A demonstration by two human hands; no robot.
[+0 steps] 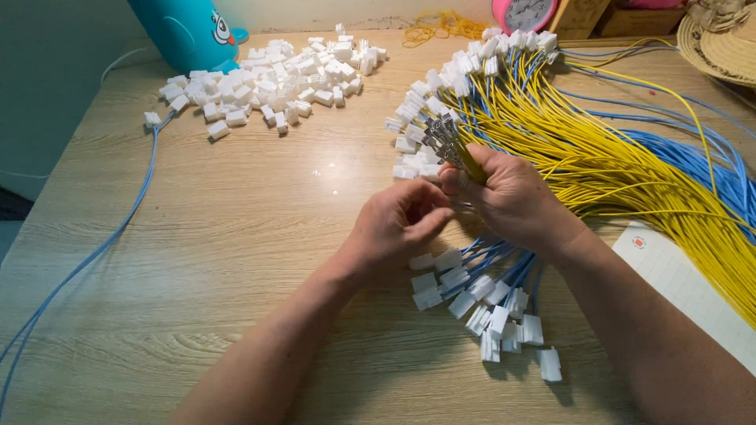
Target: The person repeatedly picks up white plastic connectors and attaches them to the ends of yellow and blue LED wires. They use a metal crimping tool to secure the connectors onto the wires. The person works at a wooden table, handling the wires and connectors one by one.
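My right hand (512,201) is closed around a light, limp yellow wire bundle (551,149), best gripped just behind its metal terminals (442,142) above my fist; my left hand (394,228), fingers curled and empty, pinches alongside.

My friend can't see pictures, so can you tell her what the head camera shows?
Two bare hands work over a wooden table: the right hand grips a bunch of yellow wires with metal tips, and the left hand reaches in beside it. Loose white plastic connectors lie piled at the back, and blue wires with connectors lie under the hands.
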